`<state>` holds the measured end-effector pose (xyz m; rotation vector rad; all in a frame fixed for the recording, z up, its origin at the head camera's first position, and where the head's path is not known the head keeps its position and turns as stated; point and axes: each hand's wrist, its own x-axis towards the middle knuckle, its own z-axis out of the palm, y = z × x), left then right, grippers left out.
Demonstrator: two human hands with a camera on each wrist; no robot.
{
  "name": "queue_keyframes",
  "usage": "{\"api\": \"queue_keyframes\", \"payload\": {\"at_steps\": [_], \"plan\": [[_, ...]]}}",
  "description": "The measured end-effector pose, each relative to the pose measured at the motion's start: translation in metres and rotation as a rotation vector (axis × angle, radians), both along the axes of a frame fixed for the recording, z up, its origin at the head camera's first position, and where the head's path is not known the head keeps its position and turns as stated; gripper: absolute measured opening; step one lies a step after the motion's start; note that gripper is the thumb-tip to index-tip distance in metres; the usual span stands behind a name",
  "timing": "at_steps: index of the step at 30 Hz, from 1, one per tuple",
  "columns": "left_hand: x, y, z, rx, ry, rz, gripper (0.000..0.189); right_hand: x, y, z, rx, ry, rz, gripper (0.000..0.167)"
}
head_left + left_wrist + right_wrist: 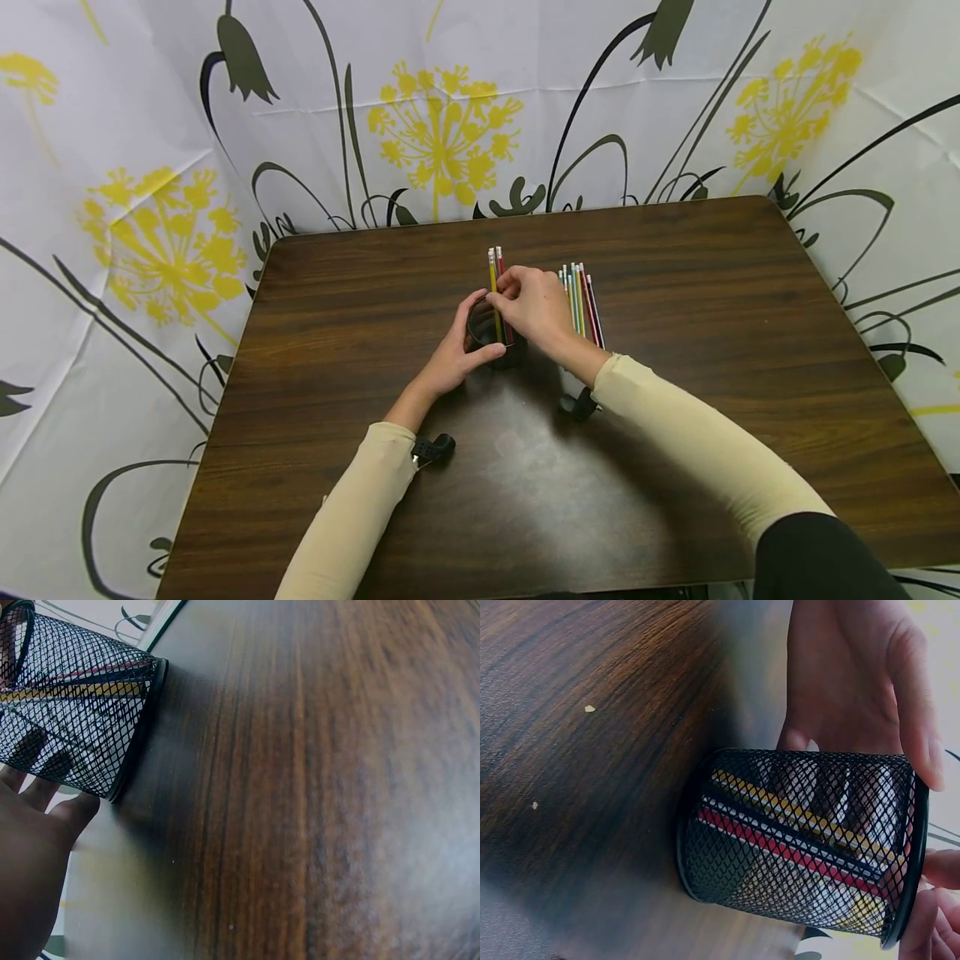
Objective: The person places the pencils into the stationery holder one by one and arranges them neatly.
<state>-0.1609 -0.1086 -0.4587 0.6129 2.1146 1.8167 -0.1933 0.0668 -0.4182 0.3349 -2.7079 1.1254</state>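
A black wire-mesh pencil cup [731, 862] stands upright on the table. My left hand [448, 360] holds it from the left, thumb on the near side and fingers round the far side. Inside the cup are a yellow pencil [802, 815], a dark one [780, 838] and a red one [787, 851]. White eraser ends of pencils stick up above the rim. My right hand [536, 308] is over the right side of the rim, its thumb and fingers pinching the upright pencils. Which of them it pinches, I cannot tell.
Several more pencils [582, 300] lie side by side on the table, partly hidden behind my right wrist. The brown wood-grain table [712, 317] has a flower-print cloth [300, 108] hanging behind it. A small black camera [432, 450] sits at my left wrist, another [579, 404] at my right.
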Motion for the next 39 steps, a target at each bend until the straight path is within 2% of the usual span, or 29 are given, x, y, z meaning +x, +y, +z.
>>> {"api": "queue_keyframes", "payload": {"at_steps": [7, 20, 28, 33, 36, 39], "plan": [[-0.001, 0.000, -0.002, 0.028, -0.004, -0.010, 0.082, -0.001, -0.003, 0.001, 0.029, 0.002, -0.031, 0.018], [0.000, 0.000, -0.002, 0.045, -0.013, -0.016, 0.084, -0.005, -0.004, 0.000, 0.042, 0.019, -0.037, 0.015], [0.000, 0.000, -0.001, 0.029, -0.020, -0.009, 0.082, -0.005, 0.000, 0.001, -0.001, 0.014, 0.002, 0.015], [-0.001, 0.001, -0.001, 0.028, -0.014, -0.008, 0.081, -0.008, 0.015, 0.006, -0.119, -0.004, 0.009, 0.018], [-0.001, 0.001, -0.001, 0.022, -0.008, 0.001, 0.081, -0.014, 0.034, 0.007, -0.162, -0.034, -0.046, 0.020], [0.000, 0.002, -0.001, 0.001, -0.012, 0.016, 0.081, -0.023, 0.058, 0.001, -0.169, -0.072, -0.117, 0.021]]}}
